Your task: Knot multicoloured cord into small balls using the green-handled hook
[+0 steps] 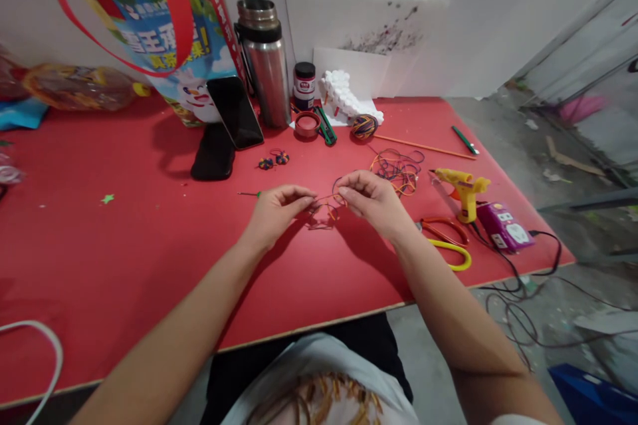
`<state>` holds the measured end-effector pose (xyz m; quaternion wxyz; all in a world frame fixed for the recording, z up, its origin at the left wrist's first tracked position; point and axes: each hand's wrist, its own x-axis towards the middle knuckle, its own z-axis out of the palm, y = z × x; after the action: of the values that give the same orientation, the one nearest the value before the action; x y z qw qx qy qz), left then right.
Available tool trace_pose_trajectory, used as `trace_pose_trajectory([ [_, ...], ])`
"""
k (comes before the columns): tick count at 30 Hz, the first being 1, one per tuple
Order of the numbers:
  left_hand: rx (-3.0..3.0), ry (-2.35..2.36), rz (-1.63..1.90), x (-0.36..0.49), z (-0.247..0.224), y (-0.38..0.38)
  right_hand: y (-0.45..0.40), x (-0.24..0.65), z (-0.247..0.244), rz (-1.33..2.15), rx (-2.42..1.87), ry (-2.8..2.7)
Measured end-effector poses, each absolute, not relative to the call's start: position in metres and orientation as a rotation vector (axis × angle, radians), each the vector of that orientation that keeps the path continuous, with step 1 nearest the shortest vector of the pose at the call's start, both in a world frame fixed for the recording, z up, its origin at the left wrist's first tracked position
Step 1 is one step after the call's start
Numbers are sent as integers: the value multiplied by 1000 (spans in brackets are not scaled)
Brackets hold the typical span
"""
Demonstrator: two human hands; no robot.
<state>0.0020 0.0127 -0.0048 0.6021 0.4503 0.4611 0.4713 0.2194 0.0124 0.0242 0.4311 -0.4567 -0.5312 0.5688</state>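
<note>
Over the middle of the red table, my left hand [283, 211] and my right hand [371, 200] face each other a short way apart, both closed in a pinch. Between their fingertips runs a thin orange and dark cord [326, 197], with small loops hanging just below it. Further right, a loose tangle of the same kind of cord [399, 169] lies beyond my right hand, near a wound ball of cord [364, 126]. Two small dark and orange knotted pieces [274, 159] rest beyond my left hand.
A steel flask [268, 69], a propped phone [235, 111] and a printed bag [164, 32] stand at the back left. At the right lie a yellow glue gun [464, 191], a purple power box [506, 227], and pliers with red handles [448, 229] beside a yellow handle.
</note>
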Motion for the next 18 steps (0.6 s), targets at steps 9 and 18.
trace_pose_trajectory([
  [9, 1019, 1017, 1077, -10, -2, 12, 14, 223, 10, 1581, -1054, -1097],
  [18, 983, 1023, 1038, -6, -2, 6, 24, 214, 17, 1568, -950, -1106],
])
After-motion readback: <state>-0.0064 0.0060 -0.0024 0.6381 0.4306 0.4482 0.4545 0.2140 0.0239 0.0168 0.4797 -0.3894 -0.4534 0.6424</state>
